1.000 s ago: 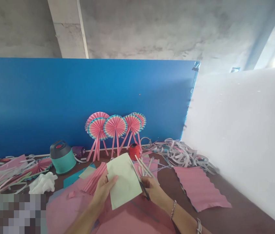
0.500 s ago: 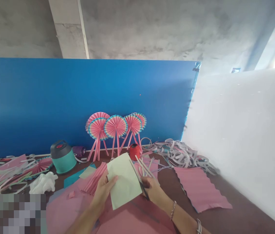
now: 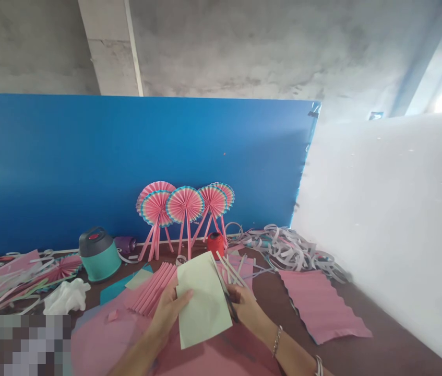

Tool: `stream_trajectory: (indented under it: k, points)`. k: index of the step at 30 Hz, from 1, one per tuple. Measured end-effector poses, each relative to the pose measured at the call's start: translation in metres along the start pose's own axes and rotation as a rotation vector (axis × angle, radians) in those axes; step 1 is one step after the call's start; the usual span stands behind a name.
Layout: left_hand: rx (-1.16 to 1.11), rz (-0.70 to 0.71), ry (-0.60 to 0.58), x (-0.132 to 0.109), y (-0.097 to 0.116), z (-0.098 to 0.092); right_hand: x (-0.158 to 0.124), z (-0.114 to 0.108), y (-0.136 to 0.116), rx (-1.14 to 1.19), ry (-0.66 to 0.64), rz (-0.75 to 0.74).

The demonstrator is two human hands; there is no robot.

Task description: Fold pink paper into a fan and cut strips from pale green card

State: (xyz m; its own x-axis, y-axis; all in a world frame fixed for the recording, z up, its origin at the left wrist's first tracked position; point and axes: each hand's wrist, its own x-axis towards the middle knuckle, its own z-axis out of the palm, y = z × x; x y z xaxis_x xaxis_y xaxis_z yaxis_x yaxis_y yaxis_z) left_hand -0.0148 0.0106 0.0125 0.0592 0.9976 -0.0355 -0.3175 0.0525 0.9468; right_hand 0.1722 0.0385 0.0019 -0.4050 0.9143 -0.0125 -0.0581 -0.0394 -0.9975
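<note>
My left hand grips the left edge of a pale green sheet of paper, with the thumb lying on top. Along the sheet's right edge, my right hand is closed around dark scissors, whose handles are partly hidden by the fingers. The blades run up beside the paper's edge. Thin pale paper strips lie just beyond the scissors. Under both hands are pink paper sheets, and pink pleated paper sits behind my left hand.
Several pink paper fans lean against the blue partition. A red spool, a teal container with a dark lid and a purple object stand before it. Curled strips and a wavy pink sheet lie right; crumpled white material lies left.
The green sheet has shifted slightly right and down with my left hand, and turned a little more upright. My right hand and the scissors stay at its right edge.
</note>
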Motion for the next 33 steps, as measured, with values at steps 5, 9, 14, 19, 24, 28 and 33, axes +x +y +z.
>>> stream_trajectory:
  k: [5,9,14,19,24,28,33]
  points:
    - [0.005,-0.020,0.023,0.000,0.000,0.001,-0.001,0.002,0.000,0.062,-0.004,-0.021]
    - [0.017,-0.040,-0.016,0.001,-0.004,-0.002,-0.001,0.001,0.001,0.045,0.026,-0.024]
    - [0.046,-0.026,-0.010,0.003,-0.008,-0.005,0.002,0.000,0.006,0.007,0.057,0.002]
    - [0.039,-0.050,-0.019,0.002,-0.006,-0.002,0.004,-0.001,0.008,0.011,0.058,-0.020]
    - [0.032,-0.076,-0.054,-0.002,-0.002,0.005,0.006,-0.007,0.014,-0.022,0.111,-0.011]
    - [0.026,-0.089,-0.061,-0.004,0.001,0.007,0.009,-0.009,0.020,-0.012,0.103,-0.033]
    - [0.036,-0.094,-0.025,-0.005,0.002,0.007,0.010,-0.010,0.016,0.040,0.152,0.023]
